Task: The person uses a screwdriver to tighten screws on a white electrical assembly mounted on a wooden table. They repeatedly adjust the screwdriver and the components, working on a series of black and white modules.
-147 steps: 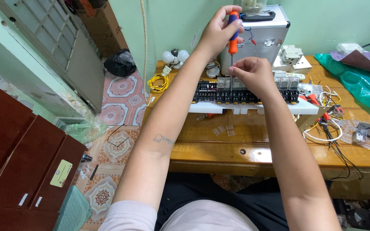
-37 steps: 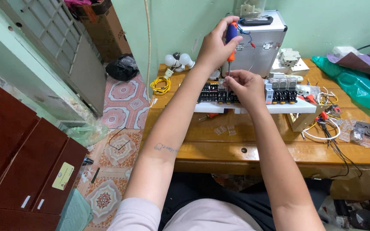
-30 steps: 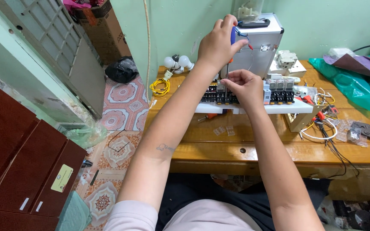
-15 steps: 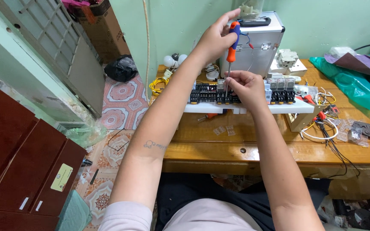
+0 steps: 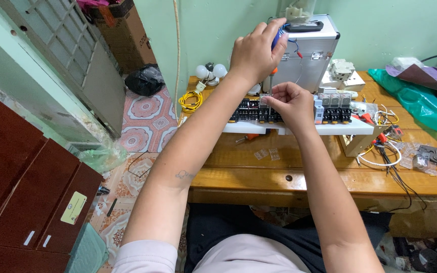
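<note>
Head view: left hand [image 5: 255, 54] grips a screwdriver [image 5: 275, 56] upright at 12 o'clock of the right hand [image 5: 290, 102], whose fingers pinch a relay [image 5: 264, 100] on the white panel [image 5: 340, 127].

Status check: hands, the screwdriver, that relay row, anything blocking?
Left hand gripping screwdriver, tip down on relay row. Right hand steadying the row. Nothing blocking.

Both bare forearms extended forward, roughly parallel. Left hand [image 5: 253, 53] raised higher, back toward camera, fingers curled shut in a fist-style grip. Right hand [image 5: 290, 103] lower, just below-right of it, fingertips pinched together, wrist slightly bent.
</note>
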